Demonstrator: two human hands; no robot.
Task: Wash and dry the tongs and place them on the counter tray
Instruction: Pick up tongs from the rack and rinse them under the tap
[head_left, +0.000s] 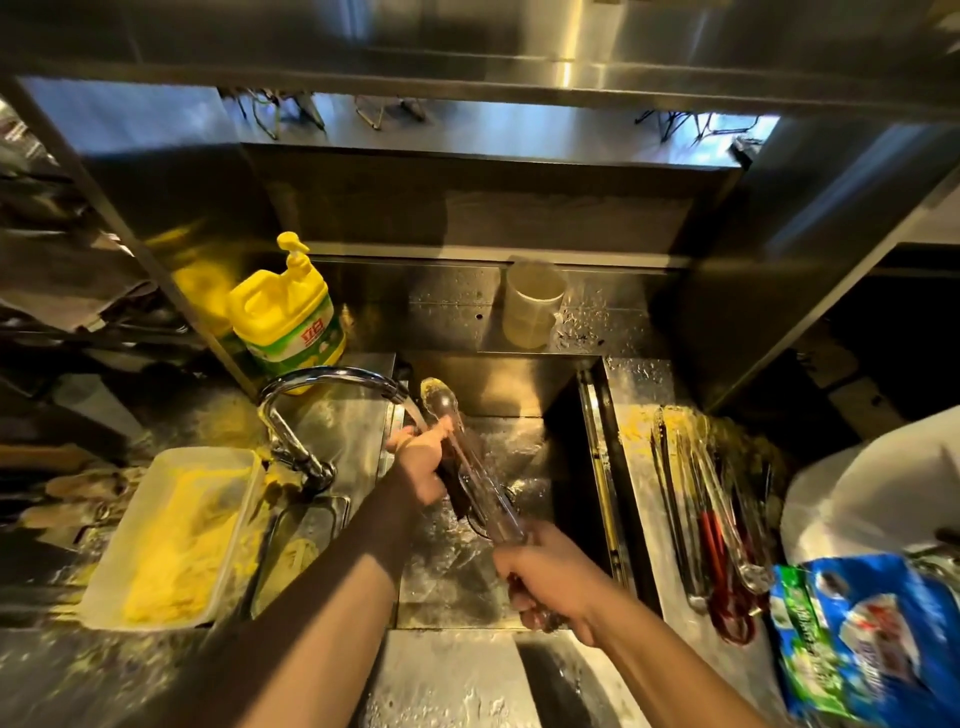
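Right hand: the right hand (550, 582) is nearest, its grip clenched round the handle end of the clear plastic tongs (467, 457) above the sink (566, 395).
Left hand: the left hand (421, 462) grasps the tongs midway along, fingers wrapped round them together with something dark, perhaps a scrubber; I cannot tell what.
Tongs: held slanting over the sink, spoon-shaped tips up under the faucet (332, 379), whose stream falls on them.
Other tongs: several pairs (711, 514) lie on the wet surface right of the sink.
Left side: a white plastic tub (171, 535) of something yellow sits just beside the faucet base.
Far: a yellow dish-soap pump bottle (291, 317) and a pale cup (532, 304) stand behind the sink.
Stage: washing, judged; drying and placing are not yet done.
Risk: wet, possibly soapy plastic could slip through either grip and drop into the sink; water striking the curved tips could spray onto the surface and the pairs lying there.
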